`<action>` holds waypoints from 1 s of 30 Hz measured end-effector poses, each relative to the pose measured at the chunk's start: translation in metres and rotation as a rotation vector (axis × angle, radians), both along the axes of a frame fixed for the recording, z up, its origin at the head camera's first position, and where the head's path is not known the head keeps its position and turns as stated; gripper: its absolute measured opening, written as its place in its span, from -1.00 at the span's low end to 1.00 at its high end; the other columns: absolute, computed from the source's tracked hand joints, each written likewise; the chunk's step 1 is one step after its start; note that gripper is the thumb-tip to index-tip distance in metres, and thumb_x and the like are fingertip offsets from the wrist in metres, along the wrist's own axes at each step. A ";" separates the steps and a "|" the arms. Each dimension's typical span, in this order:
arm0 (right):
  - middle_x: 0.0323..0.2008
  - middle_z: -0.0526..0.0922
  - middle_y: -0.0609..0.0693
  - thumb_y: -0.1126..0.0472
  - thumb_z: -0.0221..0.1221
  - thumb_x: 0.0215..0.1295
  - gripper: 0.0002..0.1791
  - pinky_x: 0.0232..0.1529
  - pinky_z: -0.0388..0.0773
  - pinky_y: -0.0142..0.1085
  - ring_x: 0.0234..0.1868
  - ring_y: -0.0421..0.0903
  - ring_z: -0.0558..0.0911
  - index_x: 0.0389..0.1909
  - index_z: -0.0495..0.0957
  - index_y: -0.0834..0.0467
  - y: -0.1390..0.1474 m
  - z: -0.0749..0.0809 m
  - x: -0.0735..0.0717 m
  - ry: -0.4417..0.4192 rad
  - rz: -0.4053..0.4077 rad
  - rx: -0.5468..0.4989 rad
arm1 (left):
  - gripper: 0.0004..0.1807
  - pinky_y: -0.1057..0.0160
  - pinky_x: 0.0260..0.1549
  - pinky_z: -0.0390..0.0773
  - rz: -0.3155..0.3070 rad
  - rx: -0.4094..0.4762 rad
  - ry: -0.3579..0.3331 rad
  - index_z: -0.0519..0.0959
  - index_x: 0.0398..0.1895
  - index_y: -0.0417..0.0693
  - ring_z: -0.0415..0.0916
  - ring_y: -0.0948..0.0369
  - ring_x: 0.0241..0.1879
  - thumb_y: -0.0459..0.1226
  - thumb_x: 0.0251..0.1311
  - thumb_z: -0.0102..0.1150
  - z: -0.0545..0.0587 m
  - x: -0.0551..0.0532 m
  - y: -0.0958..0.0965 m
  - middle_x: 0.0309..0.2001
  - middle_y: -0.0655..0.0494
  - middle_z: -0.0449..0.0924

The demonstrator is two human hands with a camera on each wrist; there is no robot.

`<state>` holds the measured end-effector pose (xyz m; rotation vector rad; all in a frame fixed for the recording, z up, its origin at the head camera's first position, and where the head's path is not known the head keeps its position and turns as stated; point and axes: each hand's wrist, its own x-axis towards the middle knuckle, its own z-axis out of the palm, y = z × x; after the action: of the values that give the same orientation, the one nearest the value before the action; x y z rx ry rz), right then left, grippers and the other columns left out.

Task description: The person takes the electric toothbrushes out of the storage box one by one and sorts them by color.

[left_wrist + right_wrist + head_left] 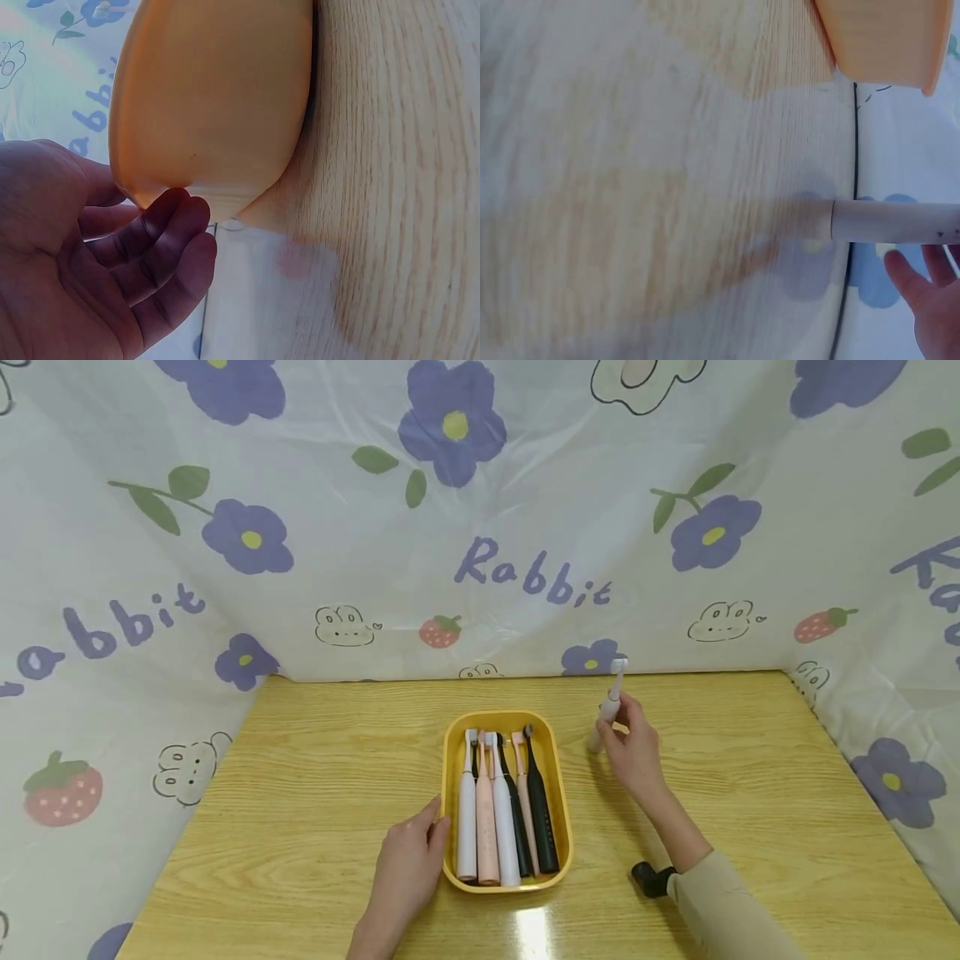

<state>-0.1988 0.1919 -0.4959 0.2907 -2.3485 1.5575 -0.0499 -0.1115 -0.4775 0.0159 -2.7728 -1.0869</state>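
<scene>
A yellow tray [567, 852] holds several electric toothbrushes in white, pink and black, lying side by side with their brush heads toward the back. My left hand [408, 864] grips the tray's left rim; in the left wrist view its curled fingers [196, 262] touch the outer wall [217, 97]. To the right of the tray, my right hand [633, 752] pinches a white electric toothbrush [609, 706] by its handle, brush head up. In the right wrist view that handle [892, 222] is upright, its base at the tabletop.
The wooden table [315, 760] reflects light in front of the tray. A white cloth [337, 527] printed with flowers, rabbits and strawberries hangs behind and at both sides. A black strap-like piece [651, 878] sits at the right wrist, by a beige sleeve [723, 902].
</scene>
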 end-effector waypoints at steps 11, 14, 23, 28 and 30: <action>0.19 0.40 0.29 0.47 0.23 0.32 -0.46 0.12 0.47 -0.08 0.18 0.08 0.46 0.30 0.35 0.40 -0.009 0.025 0.019 0.295 -0.263 -0.152 | -0.58 0.30 -0.62 0.33 0.009 0.012 -0.008 0.54 0.30 -0.36 0.28 0.31 -0.59 -0.32 0.46 0.13 -0.013 0.001 -0.001 -0.57 0.19 0.43; 0.12 0.44 0.24 0.49 0.21 0.29 -0.51 0.07 0.48 -0.26 0.11 0.00 0.47 0.23 0.38 0.41 -0.016 0.037 0.025 0.368 -0.289 -0.232 | -0.58 0.30 -0.60 0.35 0.004 0.009 0.015 0.54 0.29 -0.37 0.30 0.31 -0.58 -0.33 0.46 0.13 -0.016 0.000 -0.002 -0.55 0.17 0.46; 0.06 0.46 0.13 0.53 0.10 0.37 -0.58 0.04 0.51 -0.37 0.04 0.02 0.52 0.22 0.34 0.48 -0.045 0.057 0.039 0.341 -0.039 -0.315 | -0.60 0.29 -0.53 0.41 0.007 0.020 0.044 0.55 0.27 -0.39 0.38 0.28 -0.52 -0.35 0.45 0.14 -0.017 -0.004 0.003 -0.40 0.04 0.64; 0.17 0.44 0.21 0.50 0.09 0.40 -0.51 0.00 0.54 -0.42 0.12 0.16 0.54 0.33 0.29 0.37 -0.060 0.050 0.039 0.090 0.155 -0.303 | -0.60 0.29 -0.53 0.42 0.020 0.020 0.046 0.55 0.26 -0.39 0.38 0.28 -0.53 -0.36 0.44 0.15 -0.017 -0.006 0.005 -0.41 0.02 0.64; 0.22 0.41 0.25 0.49 0.09 0.41 -0.46 -0.02 0.55 -0.43 0.17 0.24 0.53 0.38 0.26 0.33 -0.064 0.047 0.037 -0.008 0.212 -0.300 | -0.60 0.30 -0.53 0.42 0.022 0.022 0.045 0.55 0.26 -0.40 0.38 0.28 -0.53 -0.36 0.44 0.15 -0.017 -0.007 0.007 -0.40 0.01 0.64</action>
<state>-0.1615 0.1280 -0.4489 0.4742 -2.1044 1.9821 -0.0568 -0.1050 -0.4948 0.0241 -2.7150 -1.0987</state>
